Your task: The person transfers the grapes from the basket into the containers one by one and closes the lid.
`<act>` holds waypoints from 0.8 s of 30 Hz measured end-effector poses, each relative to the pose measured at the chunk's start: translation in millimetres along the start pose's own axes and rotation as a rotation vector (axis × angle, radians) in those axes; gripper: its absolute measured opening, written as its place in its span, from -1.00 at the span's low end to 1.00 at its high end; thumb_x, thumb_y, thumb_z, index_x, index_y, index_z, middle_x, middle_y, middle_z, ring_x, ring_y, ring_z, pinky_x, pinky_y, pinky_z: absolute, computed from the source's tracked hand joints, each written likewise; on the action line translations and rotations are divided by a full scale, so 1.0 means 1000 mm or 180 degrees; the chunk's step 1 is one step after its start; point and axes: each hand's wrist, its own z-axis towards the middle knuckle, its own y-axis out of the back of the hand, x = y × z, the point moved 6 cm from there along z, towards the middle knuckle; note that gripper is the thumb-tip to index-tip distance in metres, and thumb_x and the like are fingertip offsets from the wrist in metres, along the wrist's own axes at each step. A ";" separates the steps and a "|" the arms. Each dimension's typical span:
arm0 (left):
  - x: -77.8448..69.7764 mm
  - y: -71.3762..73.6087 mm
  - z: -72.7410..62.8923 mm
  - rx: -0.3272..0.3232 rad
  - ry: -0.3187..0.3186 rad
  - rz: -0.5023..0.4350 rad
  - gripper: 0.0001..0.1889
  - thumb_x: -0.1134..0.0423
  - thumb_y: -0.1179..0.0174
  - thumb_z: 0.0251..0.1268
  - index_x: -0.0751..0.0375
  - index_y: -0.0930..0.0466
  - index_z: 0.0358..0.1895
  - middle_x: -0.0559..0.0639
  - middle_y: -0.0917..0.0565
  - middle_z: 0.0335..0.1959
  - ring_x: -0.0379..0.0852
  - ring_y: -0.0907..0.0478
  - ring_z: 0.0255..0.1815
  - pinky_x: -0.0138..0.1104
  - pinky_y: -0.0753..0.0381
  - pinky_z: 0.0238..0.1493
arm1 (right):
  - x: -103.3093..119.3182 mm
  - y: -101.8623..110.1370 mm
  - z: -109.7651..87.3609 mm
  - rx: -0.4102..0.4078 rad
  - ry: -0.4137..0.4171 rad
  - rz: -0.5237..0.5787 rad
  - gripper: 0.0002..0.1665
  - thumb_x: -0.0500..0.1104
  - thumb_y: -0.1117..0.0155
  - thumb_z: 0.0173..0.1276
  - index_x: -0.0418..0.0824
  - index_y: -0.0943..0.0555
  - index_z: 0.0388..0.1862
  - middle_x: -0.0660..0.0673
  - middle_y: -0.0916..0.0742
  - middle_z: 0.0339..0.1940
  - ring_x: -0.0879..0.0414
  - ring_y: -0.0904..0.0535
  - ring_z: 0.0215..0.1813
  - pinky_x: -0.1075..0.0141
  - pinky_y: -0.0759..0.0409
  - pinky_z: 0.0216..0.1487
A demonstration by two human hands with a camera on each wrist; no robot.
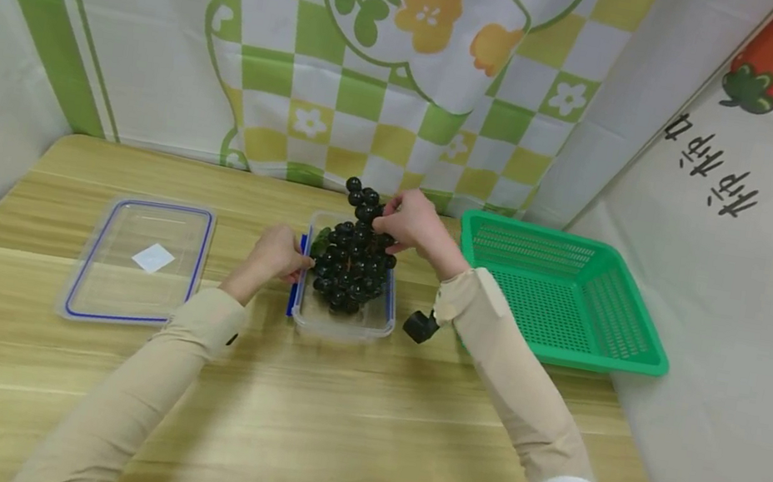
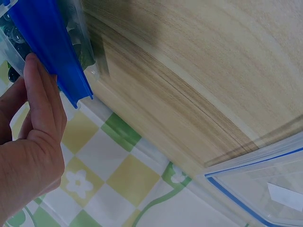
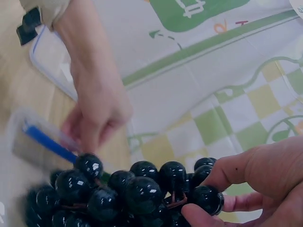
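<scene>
Glossy black grapes (image 1: 348, 273) in a full bunch are pinched near the upper end by the right hand (image 1: 417, 223), its thumb and fingers on either side of the fruit. The bunch is at the clear plastic container (image 1: 336, 321), its top reaching past the back rim; whether its underside rests on the bottom cannot be told. The left hand (image 1: 274, 253) grips the container's left rim beside a blue latch (image 2: 52, 52); its fingers blur in the right wrist view, and its thumb is partly hidden in the left. A green leaf (image 1: 320, 242) shows only in part behind the grapes.

Farther left on the wood-grain table (image 1: 355, 438) lies a clear, blue-edged lid (image 1: 99, 280) bearing a white label (image 1: 153, 258), on which no writing can be made out. To the right, a green basket (image 1: 638, 331) is partly covered by the right forearm. On the side wall, beside a red fruit and an orange one cut off by the frame, black characters (image 1: 732, 195) run at a slant; 柿 is readable, the uppermost unclear.
</scene>
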 end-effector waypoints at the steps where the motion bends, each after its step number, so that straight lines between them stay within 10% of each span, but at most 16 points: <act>1: 0.000 0.000 0.000 -0.0016 -0.0006 -0.0016 -0.79 0.34 -0.23 0.20 0.52 -0.68 -0.35 0.06 -0.67 -0.69 -0.16 -0.62 -0.70 -0.19 -0.77 -0.29 | 0.000 -0.005 0.001 0.0012 -0.0019 0.0074 -0.87 -0.28 -0.19 0.28 -0.27 -0.41 -0.32 -0.18 -0.49 -0.19 0.13 -0.55 -0.54 0.22 -0.77 -0.27; 10: 0.001 0.001 0.000 -0.0026 -0.0006 0.0007 -0.79 0.34 -0.25 0.18 0.52 -0.67 -0.35 0.07 -0.66 -0.70 -0.13 -0.62 -0.70 -0.21 -0.77 -0.33 | -0.026 -0.041 -0.002 0.0002 -0.0215 0.0747 -0.87 -0.30 -0.16 0.31 -0.32 -0.39 -0.30 -0.23 -0.54 -0.10 0.06 -0.62 -0.52 0.17 -0.77 -0.18; 24: 0.001 0.000 -0.001 -0.0037 0.0043 -0.0032 -0.80 0.35 -0.25 0.20 0.52 -0.67 -0.33 0.21 -0.71 -0.55 -0.01 -0.68 -0.57 -0.20 -0.77 -0.28 | -0.074 -0.045 0.000 0.0091 -0.0574 0.0457 -0.64 -0.27 -0.17 0.33 -0.20 -0.25 -0.60 -0.11 -0.51 -0.34 0.18 -0.56 -0.70 0.17 -0.76 -0.20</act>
